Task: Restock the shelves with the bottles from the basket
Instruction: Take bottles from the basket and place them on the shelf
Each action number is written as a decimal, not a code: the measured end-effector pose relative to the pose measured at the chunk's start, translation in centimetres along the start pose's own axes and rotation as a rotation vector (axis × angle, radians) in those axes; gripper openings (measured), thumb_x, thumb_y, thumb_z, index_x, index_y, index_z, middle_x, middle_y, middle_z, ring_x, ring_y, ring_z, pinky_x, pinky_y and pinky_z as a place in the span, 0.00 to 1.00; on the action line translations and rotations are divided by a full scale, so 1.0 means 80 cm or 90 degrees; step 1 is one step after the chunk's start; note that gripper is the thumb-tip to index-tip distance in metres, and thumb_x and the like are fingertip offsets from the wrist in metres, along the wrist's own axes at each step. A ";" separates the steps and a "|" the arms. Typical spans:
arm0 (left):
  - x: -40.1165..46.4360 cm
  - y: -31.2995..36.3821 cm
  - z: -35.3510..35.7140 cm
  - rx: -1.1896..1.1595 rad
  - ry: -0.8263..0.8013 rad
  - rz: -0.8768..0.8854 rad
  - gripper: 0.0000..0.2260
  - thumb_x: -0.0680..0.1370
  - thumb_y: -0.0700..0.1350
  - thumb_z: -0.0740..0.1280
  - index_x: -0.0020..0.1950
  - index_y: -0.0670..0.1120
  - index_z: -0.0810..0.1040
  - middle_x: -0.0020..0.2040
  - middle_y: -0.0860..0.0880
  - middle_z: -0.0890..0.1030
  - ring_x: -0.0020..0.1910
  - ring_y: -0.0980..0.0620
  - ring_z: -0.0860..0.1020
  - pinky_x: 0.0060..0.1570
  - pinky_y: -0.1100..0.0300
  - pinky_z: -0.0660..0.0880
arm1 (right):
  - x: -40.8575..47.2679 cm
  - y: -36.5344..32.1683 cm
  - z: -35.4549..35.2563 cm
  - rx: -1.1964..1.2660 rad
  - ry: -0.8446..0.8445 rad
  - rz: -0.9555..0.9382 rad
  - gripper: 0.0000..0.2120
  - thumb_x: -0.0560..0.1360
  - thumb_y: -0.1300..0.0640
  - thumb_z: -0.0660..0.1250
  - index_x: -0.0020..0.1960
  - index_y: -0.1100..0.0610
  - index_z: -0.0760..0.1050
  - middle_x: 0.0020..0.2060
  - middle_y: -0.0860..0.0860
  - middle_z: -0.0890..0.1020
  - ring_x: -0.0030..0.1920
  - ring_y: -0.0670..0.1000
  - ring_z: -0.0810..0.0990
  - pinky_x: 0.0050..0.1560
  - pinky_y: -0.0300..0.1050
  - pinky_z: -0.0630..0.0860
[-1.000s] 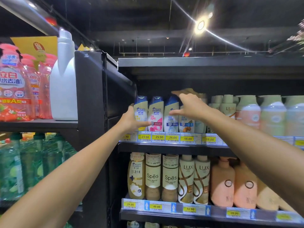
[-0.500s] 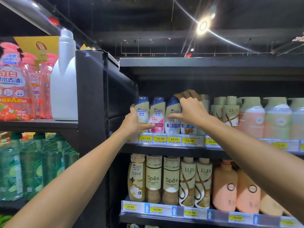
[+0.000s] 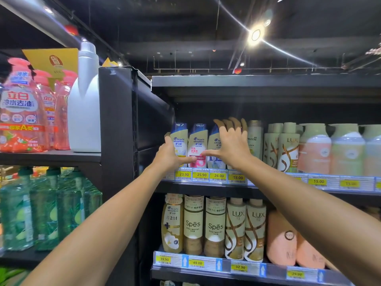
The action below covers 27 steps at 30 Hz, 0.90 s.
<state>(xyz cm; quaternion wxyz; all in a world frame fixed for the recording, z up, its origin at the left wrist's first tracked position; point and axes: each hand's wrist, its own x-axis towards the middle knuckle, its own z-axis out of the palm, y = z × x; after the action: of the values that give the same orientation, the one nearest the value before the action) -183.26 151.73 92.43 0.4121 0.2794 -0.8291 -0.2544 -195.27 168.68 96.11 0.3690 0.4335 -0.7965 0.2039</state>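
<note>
Two bare forearms reaching up and forward to the upper shelf point(image 3: 206, 185), the landmark here. Left hand point(image 3: 168, 156) at the shelf's left end, fingers wrapped round the outer side of the first Head & Shoulders bottle point(image 3: 180, 142), thumb laid across its front toward the pink-labelled bottle point(image 3: 199, 145) beside it. Right hand point(image 3: 231, 145) spread wide and flat against the front of the row, thumb stretched left across the pink-labelled bottle until nearly meeting the left thumb, fingers pointing up over the third Head & Shoulders bottle point(image 3: 213, 145) and whatever stands behind the palm; gripping nothing that can be made out. Three bottles thus upright at the shelf's front edge, bracketed between the two hands, just above the yellow price tags point(image 3: 218, 176). Brown fingertip-like shapes above the right hand, against the dark back of the shelf; cannot tell what they are. Right of the hands on the same shelf: a Pantene bottle point(image 3: 254, 139), Lux bottles point(image 3: 287, 149), pastel pump bottles point(image 3: 314, 149). Below the shelf: Spēs bottles point(image 3: 193, 226) and more Lux. Left of the shelf, past a black upright panel point(image 3: 117, 124): a white jug point(image 3: 84, 112) and pink detergent bottles point(image 3: 19, 108).
</note>
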 end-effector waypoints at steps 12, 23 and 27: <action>-0.001 -0.009 -0.027 0.059 -0.070 -0.004 0.52 0.70 0.62 0.76 0.82 0.49 0.47 0.70 0.46 0.74 0.65 0.45 0.77 0.62 0.45 0.78 | -0.016 0.027 0.002 0.007 0.087 -0.086 0.54 0.64 0.25 0.68 0.80 0.53 0.56 0.74 0.53 0.66 0.77 0.57 0.58 0.79 0.62 0.49; -0.002 -0.023 -0.027 0.105 -0.114 0.011 0.33 0.76 0.61 0.70 0.72 0.46 0.62 0.64 0.44 0.78 0.58 0.43 0.81 0.59 0.42 0.79 | -0.089 0.048 -0.030 -0.002 0.100 -0.071 0.51 0.66 0.30 0.70 0.80 0.54 0.57 0.76 0.52 0.64 0.79 0.56 0.55 0.79 0.60 0.52; -0.007 -0.017 -0.029 0.088 -0.108 0.019 0.43 0.75 0.67 0.68 0.78 0.42 0.56 0.70 0.41 0.73 0.64 0.41 0.77 0.61 0.41 0.77 | -0.116 0.049 -0.053 -0.022 0.088 -0.041 0.50 0.67 0.30 0.69 0.79 0.54 0.58 0.75 0.52 0.66 0.77 0.56 0.58 0.78 0.56 0.53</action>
<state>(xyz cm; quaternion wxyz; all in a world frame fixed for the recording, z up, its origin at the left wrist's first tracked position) -180.69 150.73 92.48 0.3243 0.2719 -0.8806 -0.2133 -193.51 178.57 91.71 0.4369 0.4370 -0.7583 0.2077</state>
